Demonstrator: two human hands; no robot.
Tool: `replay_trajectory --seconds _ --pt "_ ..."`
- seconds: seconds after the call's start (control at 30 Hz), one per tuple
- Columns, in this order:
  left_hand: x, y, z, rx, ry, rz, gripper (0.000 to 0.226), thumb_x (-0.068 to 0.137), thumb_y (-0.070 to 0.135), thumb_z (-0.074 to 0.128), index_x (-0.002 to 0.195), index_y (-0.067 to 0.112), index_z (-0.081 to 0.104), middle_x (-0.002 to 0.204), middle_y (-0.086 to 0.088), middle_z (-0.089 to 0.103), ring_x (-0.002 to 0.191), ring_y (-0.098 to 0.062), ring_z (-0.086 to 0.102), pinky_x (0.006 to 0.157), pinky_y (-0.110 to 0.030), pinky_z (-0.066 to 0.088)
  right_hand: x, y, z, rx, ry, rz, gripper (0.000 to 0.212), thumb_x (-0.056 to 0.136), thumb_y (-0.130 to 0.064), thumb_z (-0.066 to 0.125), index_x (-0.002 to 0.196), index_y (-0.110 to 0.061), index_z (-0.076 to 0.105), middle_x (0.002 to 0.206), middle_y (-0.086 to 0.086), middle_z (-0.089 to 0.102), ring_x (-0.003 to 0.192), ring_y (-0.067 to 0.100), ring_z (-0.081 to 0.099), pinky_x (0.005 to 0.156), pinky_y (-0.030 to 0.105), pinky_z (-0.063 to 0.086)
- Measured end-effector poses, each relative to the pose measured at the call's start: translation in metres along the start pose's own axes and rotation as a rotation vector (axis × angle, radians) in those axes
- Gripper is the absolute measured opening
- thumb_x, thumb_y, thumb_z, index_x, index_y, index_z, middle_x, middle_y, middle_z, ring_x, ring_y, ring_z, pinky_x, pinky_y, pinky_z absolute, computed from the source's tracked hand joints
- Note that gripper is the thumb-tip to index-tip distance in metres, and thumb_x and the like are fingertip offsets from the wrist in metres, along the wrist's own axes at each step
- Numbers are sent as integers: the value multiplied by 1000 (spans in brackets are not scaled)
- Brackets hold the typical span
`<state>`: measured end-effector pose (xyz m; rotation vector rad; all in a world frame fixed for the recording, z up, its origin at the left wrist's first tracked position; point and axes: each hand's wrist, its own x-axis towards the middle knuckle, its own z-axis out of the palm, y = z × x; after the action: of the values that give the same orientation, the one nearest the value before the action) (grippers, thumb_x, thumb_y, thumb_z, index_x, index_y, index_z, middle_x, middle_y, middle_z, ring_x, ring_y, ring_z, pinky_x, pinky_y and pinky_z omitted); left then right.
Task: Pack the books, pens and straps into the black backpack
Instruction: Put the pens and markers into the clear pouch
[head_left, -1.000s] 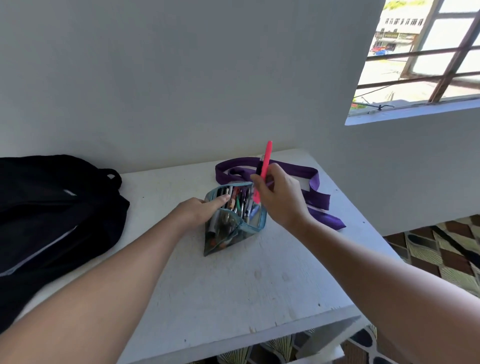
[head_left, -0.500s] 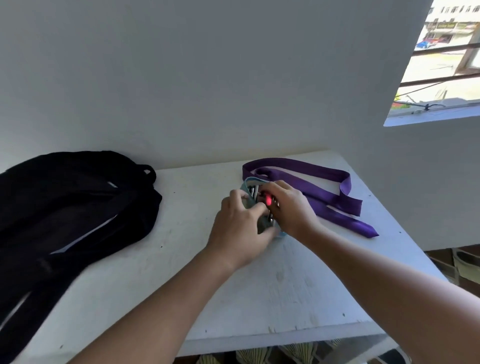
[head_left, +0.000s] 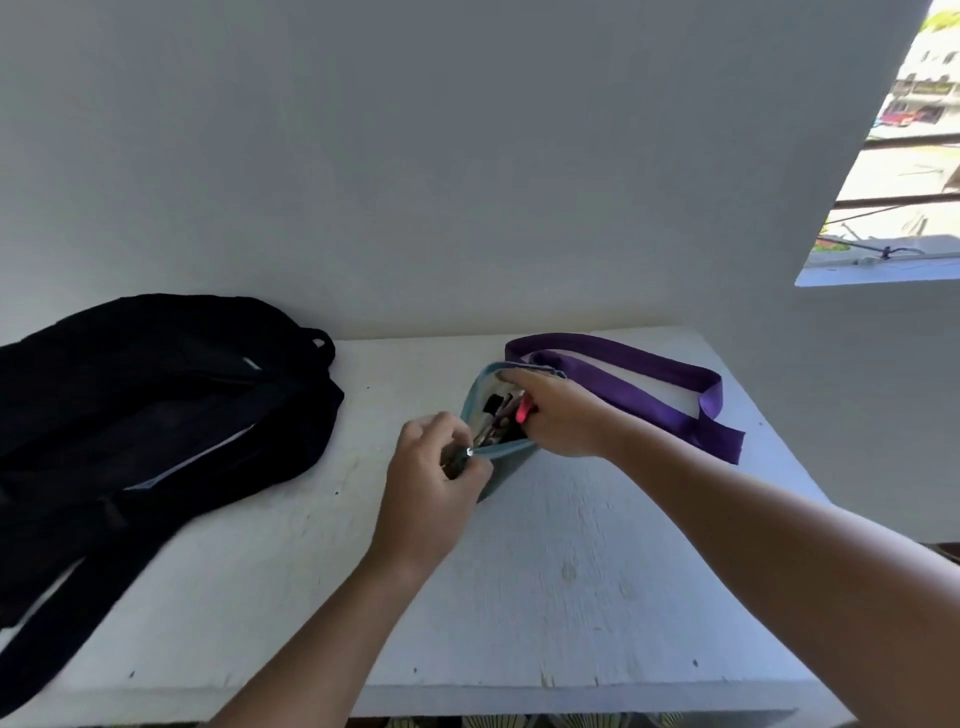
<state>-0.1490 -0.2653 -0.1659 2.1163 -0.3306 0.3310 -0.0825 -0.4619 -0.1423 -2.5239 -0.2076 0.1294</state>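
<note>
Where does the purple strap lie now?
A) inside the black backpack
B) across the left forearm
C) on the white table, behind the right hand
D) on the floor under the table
C: the purple strap lies on the white table, on the far side of the right hand, apart from the black backpack.

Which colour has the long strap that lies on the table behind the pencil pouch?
The strap is purple, seen clearly in the head view.
</note>
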Motion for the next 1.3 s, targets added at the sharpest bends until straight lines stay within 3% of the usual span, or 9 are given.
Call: replay_trajectory --seconds 0.07,0.2,0.3,0.37,0.57,0.77,0.9,1.0,1.3 --pt "-1 -11 -9 -93 57 -43 16 91 13 65 87 24 55 94 2 61 82 -11 67 63 -22 52 7 -8 -2 95 -8 12 63 97 5 45 154 -22 49 125 2 68 94 7 67 65 20 52" --pt "3 -18 -22 -131 90 -35 14 96 8 63 90 20 60 87 8 67 87 -6 68 70 -12 50 15 -10 7 -132 245 -61 44 101 -9 51 138 -26 67 135 1 61 122 21 55 97 30 49" --pt "4 -28 -28 -92 96 -25 12 99 10 62 97 21 65 94 14 70 94 2 67 71 -10 51 16 -4 12 -367 472 32 28 101 -37 57 123 -39 73 122 0 47 116 26 39 98 38 41" --pt "5 -34 -30 -62 89 -22 14 101 12 60 99 25 65 96 17 70 95 2 67 69 -10 51 18 -2 9 -279 376 193 30 100 -38 52 121 -43 73 127 4 48 117 30 42 97 42 45" --pt "10 -31 -34 34 220 120 13 105 15 53 107 22 65 95 13 68 88 -4 66 64 -19 53 23 -5 3 139 555 245 29 91 -17 50 82 -22 77 87 3 72 76 22 65 58 30 46" --pt "11 -45 -29 -46 150 2 16 100 7 61 100 22 68 91 14 70 84 -4 68 64 -11 47 18 2 4 211 432 314 29 94 -15 51 93 -7 78 84 15 75 65 22 57 57 36 44" --pt "12 -41 -24 -80 173 4 15 99 11 64 110 21 67 101 12 72 94 -2 70 76 -15 55 13 -2 14 141 524 234 24 99 -25 56 106 -23 78 112 2 56 105 23 48 91 36 45" --pt "13 -40 -21 -125 206 -46 17 99 16 66 115 21 65 104 12 72 97 1 69 81 -18 56 10 -23 21 76 584 31 14 97 -34 64 104 -32 77 110 -4 52 108 22 45 99 41 43" --pt "7 -44 -24 -236 256 -119 5 101 19 65 106 20 66 97 10 74 92 -4 72 76 -18 57 9 -69 52 159 188 -91 21 86 -65 69 95 -48 78 98 -23 65 106 4 58 106 52 38"
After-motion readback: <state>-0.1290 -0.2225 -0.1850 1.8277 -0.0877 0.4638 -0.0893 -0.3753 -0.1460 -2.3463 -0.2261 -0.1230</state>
